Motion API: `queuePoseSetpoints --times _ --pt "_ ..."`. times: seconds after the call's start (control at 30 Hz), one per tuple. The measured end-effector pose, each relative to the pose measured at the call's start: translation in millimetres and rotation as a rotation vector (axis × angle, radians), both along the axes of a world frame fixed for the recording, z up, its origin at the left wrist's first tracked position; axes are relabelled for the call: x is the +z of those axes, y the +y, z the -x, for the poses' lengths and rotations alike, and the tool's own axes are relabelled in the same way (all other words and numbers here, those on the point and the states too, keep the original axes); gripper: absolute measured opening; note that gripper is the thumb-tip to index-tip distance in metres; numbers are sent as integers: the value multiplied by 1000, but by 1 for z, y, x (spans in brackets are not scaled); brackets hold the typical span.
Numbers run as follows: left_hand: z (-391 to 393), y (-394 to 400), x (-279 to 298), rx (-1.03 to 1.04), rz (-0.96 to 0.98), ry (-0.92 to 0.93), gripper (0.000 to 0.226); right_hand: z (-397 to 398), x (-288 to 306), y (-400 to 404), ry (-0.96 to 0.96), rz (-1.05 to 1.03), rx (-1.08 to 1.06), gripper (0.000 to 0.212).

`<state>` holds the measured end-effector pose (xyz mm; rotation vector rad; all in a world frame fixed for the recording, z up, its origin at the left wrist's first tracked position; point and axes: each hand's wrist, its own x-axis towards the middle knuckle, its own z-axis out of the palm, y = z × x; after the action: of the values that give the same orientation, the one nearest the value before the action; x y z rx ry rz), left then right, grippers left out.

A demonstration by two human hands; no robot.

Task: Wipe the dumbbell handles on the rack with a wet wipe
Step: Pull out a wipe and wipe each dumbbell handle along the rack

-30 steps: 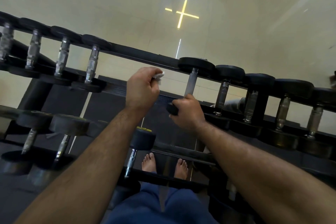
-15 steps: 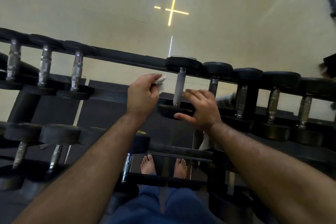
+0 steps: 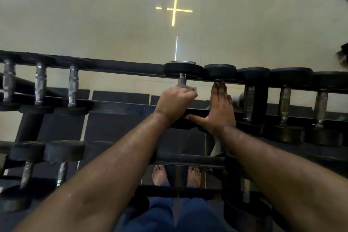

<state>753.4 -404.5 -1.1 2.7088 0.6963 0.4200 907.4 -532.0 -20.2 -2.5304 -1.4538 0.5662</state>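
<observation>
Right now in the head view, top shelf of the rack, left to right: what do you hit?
Three dumbbell handles → bare stretch of rail → left hand gripping a handle with the wipe → right hand laid flat, fingers straight → three more handles.

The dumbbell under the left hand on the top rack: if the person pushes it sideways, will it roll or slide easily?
Probably not. The dumbbell has thick black heads resting on the rack rails, so it looks heavy for its size. Its round head could roll a little, but the neighbouring dumbbell sits close on one side. The left hand grips the handle, likely steadying it.
</observation>
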Motion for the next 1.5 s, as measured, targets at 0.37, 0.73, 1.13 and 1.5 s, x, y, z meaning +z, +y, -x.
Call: queuePoseSetpoints --times 0.37,0.73,1.13,1.5 --pt "-24 31 20 -271 -103 190 26 4 7 1 -11 38 -5 156" --pt "-13 28 27 -56 22 -65 27 7 8 1 6 45 -6 156" --pt "37 34 24 490 558 -392 15 6 10 1 38 51 18 164" --pt "60 -10 16 218 426 -83 36 8 16 1 35 42 7 163"
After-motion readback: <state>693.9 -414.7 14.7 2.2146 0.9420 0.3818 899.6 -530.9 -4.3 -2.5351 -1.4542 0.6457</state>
